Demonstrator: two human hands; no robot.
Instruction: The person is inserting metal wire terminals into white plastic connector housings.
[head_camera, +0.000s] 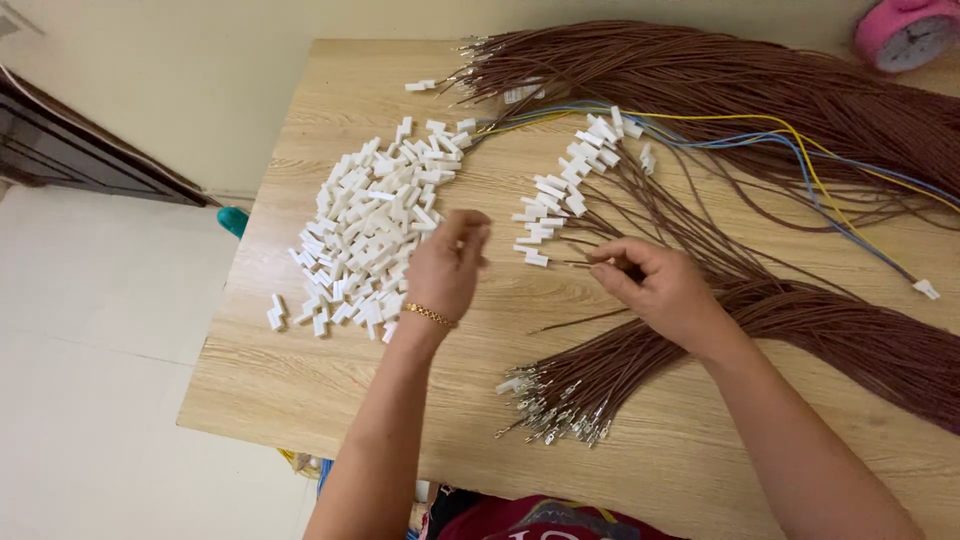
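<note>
My left hand (445, 265) hovers at the right edge of a heap of small white plastic connector housings (365, 235), fingertips pinched together; I cannot tell if a housing is between them. My right hand (655, 285) pinches the end of a thin brown wire (565, 263) that points left toward a row of brown wires fitted with white housings (565, 190). A bundle of brown wires with bare metal terminals (560, 400) lies just below my right hand.
A large mass of brown wires (760, 90) covers the back right of the wooden table (300, 380). Yellow and blue wires (800, 150) cross it. A pink alarm clock (905, 30) stands at the far right corner. White floor lies left of the table.
</note>
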